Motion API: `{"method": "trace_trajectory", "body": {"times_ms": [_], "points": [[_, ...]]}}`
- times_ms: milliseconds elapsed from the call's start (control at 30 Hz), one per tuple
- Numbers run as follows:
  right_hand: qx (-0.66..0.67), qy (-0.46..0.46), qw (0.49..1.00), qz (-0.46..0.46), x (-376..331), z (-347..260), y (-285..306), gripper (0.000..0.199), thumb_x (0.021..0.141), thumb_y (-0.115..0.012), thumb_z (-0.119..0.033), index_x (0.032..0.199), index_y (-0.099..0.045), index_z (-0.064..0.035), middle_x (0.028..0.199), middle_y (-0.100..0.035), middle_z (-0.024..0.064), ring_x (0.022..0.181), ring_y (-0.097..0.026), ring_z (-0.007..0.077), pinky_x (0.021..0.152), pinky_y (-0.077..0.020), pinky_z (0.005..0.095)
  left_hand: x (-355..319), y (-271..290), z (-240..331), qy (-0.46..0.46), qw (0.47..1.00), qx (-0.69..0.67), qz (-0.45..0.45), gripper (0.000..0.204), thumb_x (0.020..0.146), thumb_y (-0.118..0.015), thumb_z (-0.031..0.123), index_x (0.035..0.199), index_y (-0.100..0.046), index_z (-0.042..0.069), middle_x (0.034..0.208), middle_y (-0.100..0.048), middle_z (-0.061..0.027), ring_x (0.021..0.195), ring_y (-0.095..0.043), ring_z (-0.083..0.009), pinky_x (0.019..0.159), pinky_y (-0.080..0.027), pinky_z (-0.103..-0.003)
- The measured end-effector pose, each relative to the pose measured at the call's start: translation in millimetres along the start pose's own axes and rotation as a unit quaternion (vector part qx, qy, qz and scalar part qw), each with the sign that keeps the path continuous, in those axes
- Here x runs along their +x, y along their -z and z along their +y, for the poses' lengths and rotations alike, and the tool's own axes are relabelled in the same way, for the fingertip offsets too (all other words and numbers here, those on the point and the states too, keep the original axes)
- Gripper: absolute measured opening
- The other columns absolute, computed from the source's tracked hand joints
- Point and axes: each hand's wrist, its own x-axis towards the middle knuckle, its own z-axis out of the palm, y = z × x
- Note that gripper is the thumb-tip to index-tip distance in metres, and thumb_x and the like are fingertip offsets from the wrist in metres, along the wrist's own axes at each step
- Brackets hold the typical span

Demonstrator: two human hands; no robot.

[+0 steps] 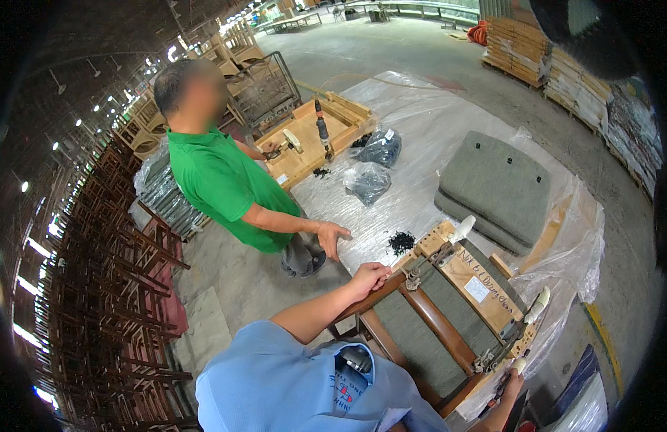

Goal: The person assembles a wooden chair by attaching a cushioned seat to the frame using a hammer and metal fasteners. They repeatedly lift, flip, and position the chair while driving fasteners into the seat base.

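A brown wooden chair frame (438, 327) lies on the table against grey-green upholstery, close in front of me. Across it sits a light wooden jig board (481, 284) with metal toggle clamps and white-wrapped clamp handles (538, 305). My left hand (369, 279) is closed at the frame's left corner, its fingertips pinched together; what they hold is too small to make out. At the right end of the jig, my right hand (512, 390) is closed beside a dark, slim object with reddish parts, whose kind I cannot make out.
Small black pieces (401, 242) lie heaped beyond the frame. Grey-green seat pads (499, 183) rest at the right. Clear plastic bags (367, 182) and a wooden tray (333, 121) with a power screwdriver (322, 128) stand farther off. A co-worker in green (218, 173) stands left, hand near mine.
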Motion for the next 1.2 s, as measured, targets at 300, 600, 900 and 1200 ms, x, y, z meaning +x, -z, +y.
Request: {"method": "trace_trajectory", "body": {"times_ms": [300,600,900,1200], "points": [[-0.012,0.008,1.000,-0.010,10,18,12,0.021,0.092,-0.056,-0.025,0.088,-0.057,-0.0041,0.064,-0.054,0.0010,0.052,-0.051,0.0123,0.051,-0.0380,0.0281,-6,-7,2,-0.015,0.999,0.039,0.019,0.017,0.095,-0.064,0.018,0.088,-0.064,0.002,0.064,-0.053,0.0008,0.052,-0.045,-0.0075,0.044,-0.032,-0.024],[0.087,-0.020,0.996,0.023,-4,13,10,0.044,0.094,-0.061,-0.051,0.080,-0.060,-0.0093,0.055,-0.052,0.0018,0.049,-0.050,0.0133,0.048,-0.0358,0.0285,-21,-23,2,-0.092,0.990,0.099,0.034,0.021,0.097,-0.063,0.020,0.091,-0.066,0.001,0.063,-0.051,0.0023,0.054,-0.044,-0.0063,0.048,-0.032,-0.024],[-0.025,0.003,0.998,0.063,-50,14,16,0.043,0.098,-0.061,-0.042,0.112,-0.064,-0.0009,0.079,-0.056,0.0019,0.064,-0.053,0.0134,0.057,-0.0462,0.0306,-91,-60,-28,-0.169,0.905,0.348,-0.176,0.028,0.095,-0.066,0.029,0.091,-0.070,0.002,0.074,-0.066,-0.0067,0.066,-0.058,-0.0134,0.062,-0.046,-0.033],[-0.031,0.021,0.988,0.149,-175,-37,-6,0.063,0.094,-0.064,-0.048,0.133,-0.059,0.0009,0.127,-0.065,0.0165,0.109,-0.063,0.0262,0.094,-0.0484,0.0401,-76,-75,-78,-0.172,0.864,0.381,-0.282,0.040,0.089,-0.066,0.040,0.084,-0.068,0.001,0.073,-0.066,-0.0137,0.067,-0.059,-0.0218,0.066,-0.049,-0.042]]}}
